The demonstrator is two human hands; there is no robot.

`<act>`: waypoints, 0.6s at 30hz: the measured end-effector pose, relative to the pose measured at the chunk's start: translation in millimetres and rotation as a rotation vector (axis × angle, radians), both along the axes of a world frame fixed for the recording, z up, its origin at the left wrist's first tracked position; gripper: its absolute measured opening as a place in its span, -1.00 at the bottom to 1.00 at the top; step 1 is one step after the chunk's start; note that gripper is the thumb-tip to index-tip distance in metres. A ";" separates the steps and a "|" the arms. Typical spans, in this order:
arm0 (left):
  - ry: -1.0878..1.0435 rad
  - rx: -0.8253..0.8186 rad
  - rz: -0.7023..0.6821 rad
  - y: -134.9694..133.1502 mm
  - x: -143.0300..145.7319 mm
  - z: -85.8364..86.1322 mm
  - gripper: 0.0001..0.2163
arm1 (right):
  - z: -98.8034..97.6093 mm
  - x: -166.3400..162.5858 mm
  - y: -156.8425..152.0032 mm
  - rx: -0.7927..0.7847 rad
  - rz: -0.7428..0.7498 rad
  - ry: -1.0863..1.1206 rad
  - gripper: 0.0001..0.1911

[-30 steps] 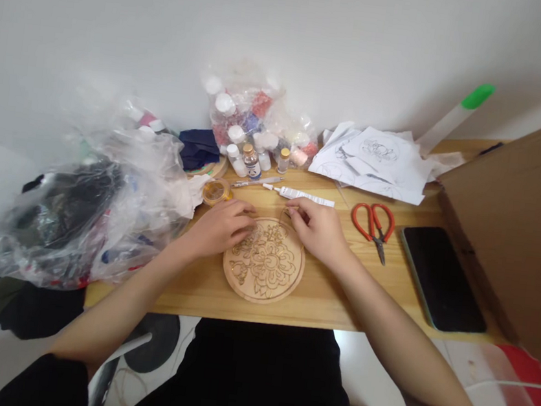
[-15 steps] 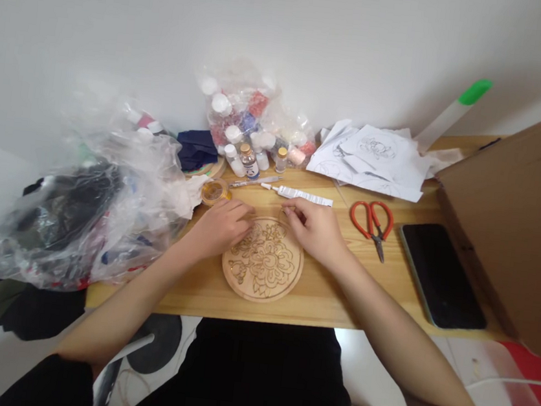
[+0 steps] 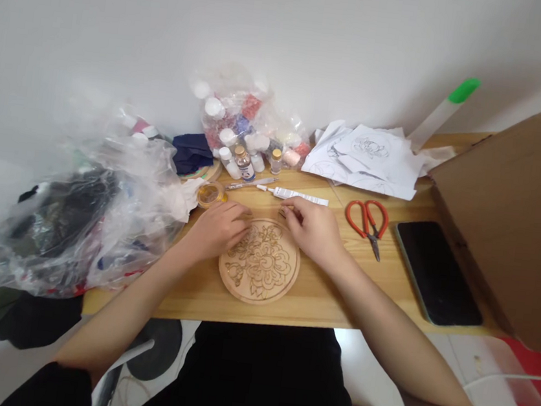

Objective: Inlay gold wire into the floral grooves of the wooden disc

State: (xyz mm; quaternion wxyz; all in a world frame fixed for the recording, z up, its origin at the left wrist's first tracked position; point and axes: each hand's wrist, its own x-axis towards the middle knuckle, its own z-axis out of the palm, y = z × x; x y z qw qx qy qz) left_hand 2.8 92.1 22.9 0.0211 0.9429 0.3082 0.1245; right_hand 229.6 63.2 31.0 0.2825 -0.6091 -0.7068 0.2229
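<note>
A round wooden board point(image 3: 265, 274) with a flower pattern in thin gold-coloured outlines lies flat before me. My left hand point(image 3: 221, 229) rests at its upper left edge, fingers closed and bent down; whatever they hold is hidden. At the upper right edge, the thumb and forefinger of my right hand point(image 3: 315, 229) are pinched together. A thin piece of wire point(image 3: 282, 211) shows faintly at those fingertips. Just beyond my left hand sits a round clear spool point(image 3: 211, 194) with gold-yellow contents. Behind my right hand lies a white glue tube point(image 3: 300, 197).
Red-handled pliers point(image 3: 367, 222) and a black phone point(image 3: 438, 273) lie to the right, beside a cardboard box point(image 3: 507, 223). Paper drawings point(image 3: 368, 159), small bottles point(image 3: 244, 164) and a pen point(image 3: 252, 184) are at the back. Plastic bags point(image 3: 84, 208) crowd the left.
The view has shifted slightly, so the things on the table appear a little further left. Both hands keep nearly the same pose around the board.
</note>
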 end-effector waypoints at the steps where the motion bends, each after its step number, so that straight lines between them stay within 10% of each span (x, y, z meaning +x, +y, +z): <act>1: -0.031 -0.013 0.019 1.6 1.4 -0.3 -0.80 | 0.4 0.7 0.4 -0.002 -0.017 -0.015 -0.75; 18: -0.551 -0.455 0.174 23.5 26.9 -30.4 -0.78 | 3.0 19.8 10.8 0.015 -0.296 -0.447 -0.79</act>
